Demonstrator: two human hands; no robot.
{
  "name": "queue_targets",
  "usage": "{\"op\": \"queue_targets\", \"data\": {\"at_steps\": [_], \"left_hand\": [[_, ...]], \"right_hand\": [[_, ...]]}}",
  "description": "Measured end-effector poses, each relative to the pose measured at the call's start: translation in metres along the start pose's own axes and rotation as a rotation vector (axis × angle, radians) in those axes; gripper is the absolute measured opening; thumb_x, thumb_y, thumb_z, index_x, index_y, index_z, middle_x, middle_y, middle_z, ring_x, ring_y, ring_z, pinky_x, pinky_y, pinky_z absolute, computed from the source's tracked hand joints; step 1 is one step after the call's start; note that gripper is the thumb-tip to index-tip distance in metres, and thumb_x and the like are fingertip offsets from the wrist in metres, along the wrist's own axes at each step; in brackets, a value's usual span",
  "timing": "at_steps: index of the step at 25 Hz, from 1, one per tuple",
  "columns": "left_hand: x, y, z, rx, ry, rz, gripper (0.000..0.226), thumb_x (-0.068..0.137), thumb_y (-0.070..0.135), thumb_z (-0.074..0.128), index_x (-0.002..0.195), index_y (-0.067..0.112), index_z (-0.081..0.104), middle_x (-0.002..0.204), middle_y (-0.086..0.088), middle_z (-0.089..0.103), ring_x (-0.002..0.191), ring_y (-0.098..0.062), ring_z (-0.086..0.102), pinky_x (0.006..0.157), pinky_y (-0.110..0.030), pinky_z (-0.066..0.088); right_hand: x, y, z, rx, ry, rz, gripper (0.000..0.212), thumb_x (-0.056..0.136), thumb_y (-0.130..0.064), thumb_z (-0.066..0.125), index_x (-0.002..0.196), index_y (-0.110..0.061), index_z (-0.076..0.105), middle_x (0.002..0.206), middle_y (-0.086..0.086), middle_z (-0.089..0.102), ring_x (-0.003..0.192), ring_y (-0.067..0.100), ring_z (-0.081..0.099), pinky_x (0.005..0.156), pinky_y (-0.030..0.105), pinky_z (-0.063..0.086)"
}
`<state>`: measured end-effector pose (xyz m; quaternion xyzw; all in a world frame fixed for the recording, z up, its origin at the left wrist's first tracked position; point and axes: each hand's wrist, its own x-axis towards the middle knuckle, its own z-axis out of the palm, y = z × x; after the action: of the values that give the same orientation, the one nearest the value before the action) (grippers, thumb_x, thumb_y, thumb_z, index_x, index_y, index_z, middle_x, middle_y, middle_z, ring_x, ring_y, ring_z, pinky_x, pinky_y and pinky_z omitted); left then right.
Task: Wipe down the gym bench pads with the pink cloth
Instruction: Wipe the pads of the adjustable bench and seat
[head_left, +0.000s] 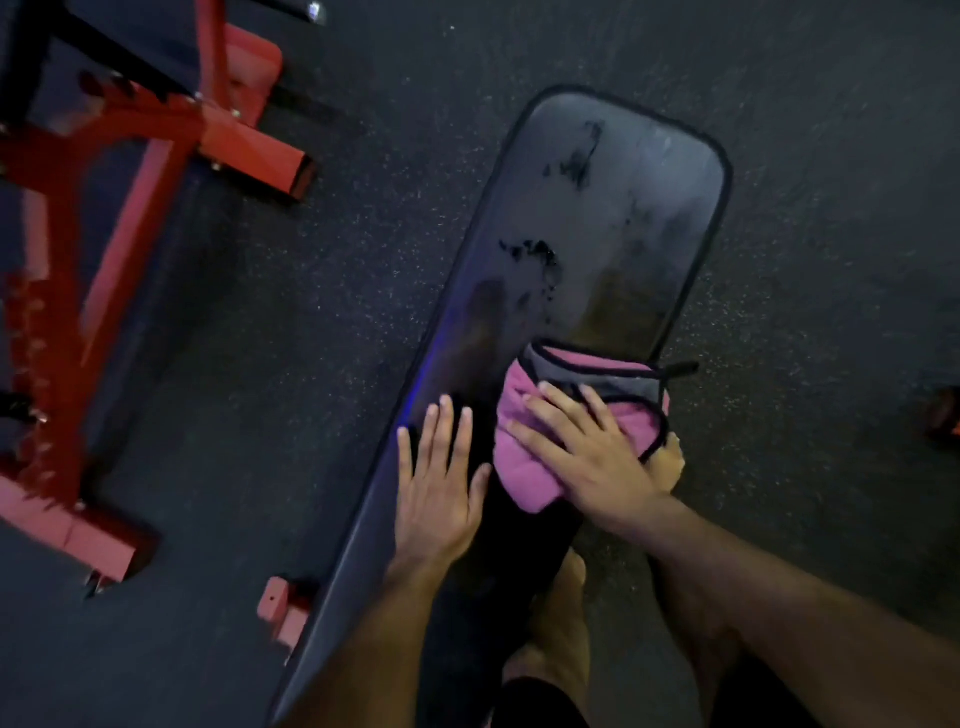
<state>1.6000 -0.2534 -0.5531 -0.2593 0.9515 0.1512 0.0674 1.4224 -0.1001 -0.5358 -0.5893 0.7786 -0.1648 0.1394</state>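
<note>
Bench pad long axis near-left→far-right

No readable text, labels or numbers anywhere.

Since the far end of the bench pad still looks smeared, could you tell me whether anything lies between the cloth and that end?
Nothing visible does. The cloth sits under the right hand, and the pad beyond it is bare except for dark smears.

Two hands: left hand, right hand; one pink cloth; one bench pad; two bare feet
</note>
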Motion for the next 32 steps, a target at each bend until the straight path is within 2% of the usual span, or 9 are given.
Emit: {"op": "queue_targets", "data": {"at_steps": [5, 8, 11, 15, 20, 23, 25, 29, 32], "left_hand": [[-0.013, -0.015, 0.032, 0.073, 0.018, 0.003, 0.074, 0.099, 0.050, 0.043, 0.157, 0.003, 0.037, 0.161, -0.022, 0.040, 0.154, -0.033, 0.028, 0.126, -0.061, 0.017], [-0.020, -0.013, 0.028, 0.092, 0.020, 0.023, 0.078, 0.101, 0.051, 0.038, 0.164, 0.009, 0.020, 0.172, -0.013, 0.018, 0.160, -0.027, 0.018, 0.129, -0.056, 0.009], [-0.012, -0.014, 0.024, 0.073, 0.013, 0.015, 0.078, 0.101, 0.051, 0.036, 0.165, 0.010, 0.016, 0.173, -0.012, 0.014, 0.160, -0.025, 0.015, 0.129, -0.055, 0.008], [-0.014, -0.016, 0.028, 0.090, 0.028, 0.025, 0.078, 0.101, 0.050, 0.036, 0.164, 0.008, 0.016, 0.172, -0.014, 0.016, 0.160, -0.027, 0.016, 0.129, -0.055, 0.007], [-0.015, -0.015, 0.031, 0.085, 0.036, 0.032, 0.079, 0.101, 0.053, 0.035, 0.164, 0.009, 0.015, 0.172, -0.013, 0.015, 0.158, -0.029, 0.020, 0.129, -0.056, 0.007], [-0.015, -0.016, 0.030, 0.102, 0.023, 0.030, 0.081, 0.100, 0.054, 0.036, 0.165, 0.010, 0.014, 0.173, -0.012, 0.011, 0.160, -0.026, 0.012, 0.129, -0.055, 0.006], [-0.015, -0.015, 0.028, 0.113, 0.010, 0.034, 0.080, 0.101, 0.054, 0.034, 0.165, 0.010, 0.012, 0.174, -0.011, 0.008, 0.161, -0.025, 0.008, 0.129, -0.055, 0.004], [-0.013, -0.014, 0.028, 0.116, -0.005, 0.026, 0.081, 0.101, 0.053, 0.034, 0.165, 0.010, 0.011, 0.174, -0.010, 0.005, 0.161, -0.025, 0.006, 0.129, -0.054, 0.001], [-0.017, -0.018, 0.030, 0.098, 0.007, 0.027, 0.080, 0.101, 0.053, 0.035, 0.164, 0.009, 0.015, 0.173, -0.012, 0.007, 0.161, -0.026, 0.008, 0.129, -0.055, 0.003]], "right_hand": [[0.139, 0.008, 0.031, -0.215, -0.055, -0.305, 0.045, 0.089, -0.023, 0.050, 0.132, -0.022, 0.064, 0.144, 0.007, 0.058, 0.142, 0.032, 0.044, 0.116, 0.062, 0.024], [0.178, 0.057, -0.004, -0.219, 0.044, 0.070, 0.053, 0.084, -0.020, 0.059, 0.136, -0.026, 0.061, 0.151, 0.002, 0.052, 0.146, 0.030, 0.040, 0.118, 0.059, 0.023], [0.112, 0.086, -0.030, -0.154, 0.032, 0.289, 0.066, 0.081, -0.021, 0.058, 0.146, -0.023, 0.051, 0.160, 0.004, 0.039, 0.153, 0.030, 0.026, 0.123, 0.059, 0.013], [0.047, 0.038, -0.004, -0.150, -0.064, 0.195, 0.081, 0.065, -0.021, 0.064, 0.145, -0.019, 0.052, 0.157, 0.008, 0.043, 0.147, 0.034, 0.035, 0.121, 0.057, 0.017], [0.156, 0.033, 0.011, -0.227, -0.163, -0.288, 0.055, 0.085, -0.020, 0.048, 0.139, -0.020, 0.059, 0.148, 0.005, 0.055, 0.139, 0.029, 0.047, 0.119, 0.049, 0.021], [0.195, 0.091, -0.027, -0.206, -0.023, 0.038, 0.055, 0.081, -0.013, 0.057, 0.136, -0.019, 0.061, 0.142, 0.006, 0.058, 0.137, 0.029, 0.049, 0.117, 0.045, 0.021], [0.158, 0.117, -0.043, -0.175, 0.008, 0.145, 0.058, 0.080, -0.013, 0.060, 0.138, -0.019, 0.057, 0.146, 0.006, 0.053, 0.142, 0.029, 0.043, 0.120, 0.050, 0.022], [0.066, 0.063, -0.017, -0.133, -0.088, 0.024, 0.071, 0.068, -0.015, 0.063, 0.139, -0.015, 0.057, 0.148, 0.009, 0.053, 0.138, 0.031, 0.043, 0.120, 0.051, 0.020], [0.111, 0.036, 0.006, -0.142, -0.125, -0.187, 0.054, 0.083, -0.021, 0.056, 0.137, -0.017, 0.059, 0.148, 0.003, 0.054, 0.138, 0.028, 0.045, 0.119, 0.049, 0.022]]}}
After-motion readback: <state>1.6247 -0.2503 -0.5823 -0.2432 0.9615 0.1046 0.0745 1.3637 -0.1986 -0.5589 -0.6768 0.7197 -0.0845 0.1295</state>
